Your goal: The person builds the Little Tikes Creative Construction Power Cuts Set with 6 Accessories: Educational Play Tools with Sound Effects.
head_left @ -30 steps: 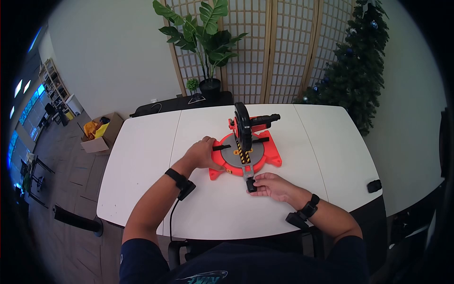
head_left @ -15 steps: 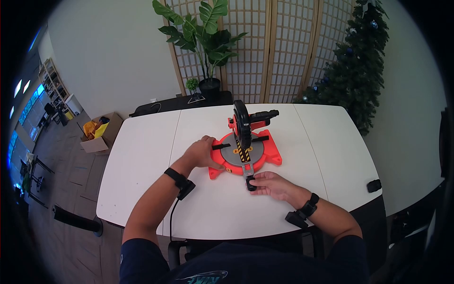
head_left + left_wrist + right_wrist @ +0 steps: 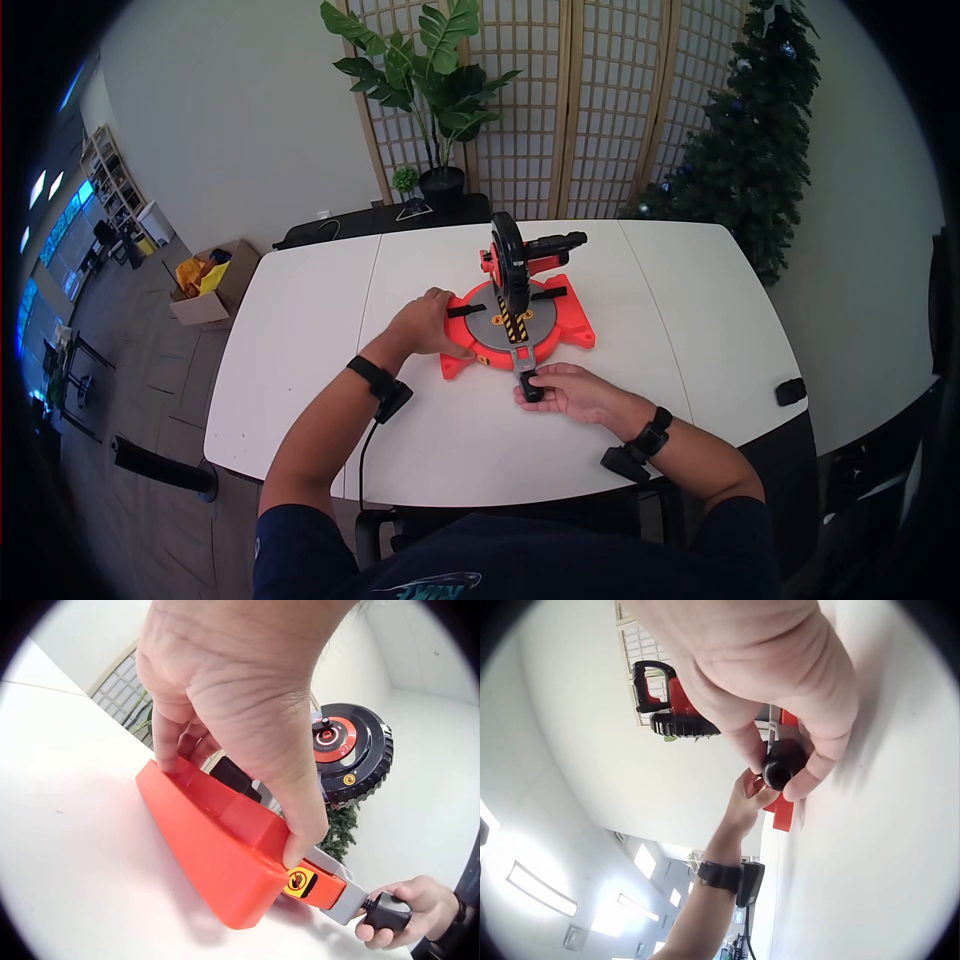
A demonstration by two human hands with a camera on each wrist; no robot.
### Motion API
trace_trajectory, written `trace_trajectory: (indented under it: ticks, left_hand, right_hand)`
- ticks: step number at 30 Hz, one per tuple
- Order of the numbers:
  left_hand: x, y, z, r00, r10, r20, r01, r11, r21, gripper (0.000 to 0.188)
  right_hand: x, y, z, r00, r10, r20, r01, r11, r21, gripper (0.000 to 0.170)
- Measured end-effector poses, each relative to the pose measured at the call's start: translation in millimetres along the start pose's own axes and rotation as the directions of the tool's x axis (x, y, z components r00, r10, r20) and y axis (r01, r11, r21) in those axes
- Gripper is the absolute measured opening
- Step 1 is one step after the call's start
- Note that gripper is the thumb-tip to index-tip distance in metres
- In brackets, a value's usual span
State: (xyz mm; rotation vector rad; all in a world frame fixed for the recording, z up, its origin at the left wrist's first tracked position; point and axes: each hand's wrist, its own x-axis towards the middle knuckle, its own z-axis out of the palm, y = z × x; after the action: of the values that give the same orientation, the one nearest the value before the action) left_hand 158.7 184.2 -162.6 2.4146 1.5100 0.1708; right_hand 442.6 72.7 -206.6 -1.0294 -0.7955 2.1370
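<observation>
A toy miter saw (image 3: 574,318) with a red base, grey turntable (image 3: 540,322) and black blade guard (image 3: 510,255) stands upright on the white table. My left hand (image 3: 418,323) grips the left side of its base. In the left wrist view the thumb presses beside a yellow warning sticker (image 3: 300,882), and the fingers reach over the far part of the base. At the front, my right hand (image 3: 582,393) pinches the black knob (image 3: 782,766) on the grey arm between thumb and fingers. A threaded stem shows behind the knob in the left wrist view.
The white table (image 3: 300,400) has a small black object (image 3: 790,391) at its right edge. A cable (image 3: 362,460) runs down from the left wrist camera. Behind the table are a potted plant (image 3: 441,185), a folding screen and a decorated tree (image 3: 740,160). An open cardboard box (image 3: 235,285) sits at left.
The right hand's fingers have shifted round the knob, and fingertips now show on its left side. The left hand keeps its place on the base.
</observation>
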Motion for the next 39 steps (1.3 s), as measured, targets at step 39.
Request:
trace_trajectory:
  ticks: [39]
  left_hand:
    - [0.8,-1.0,3.6,1.000,-0.007,-0.019,0.008,1.000,0.014,0.115]
  right_hand:
    - [4.3,-2.4,-6.4,0.997,0.052,0.059,-0.056,0.996,0.068,0.025]
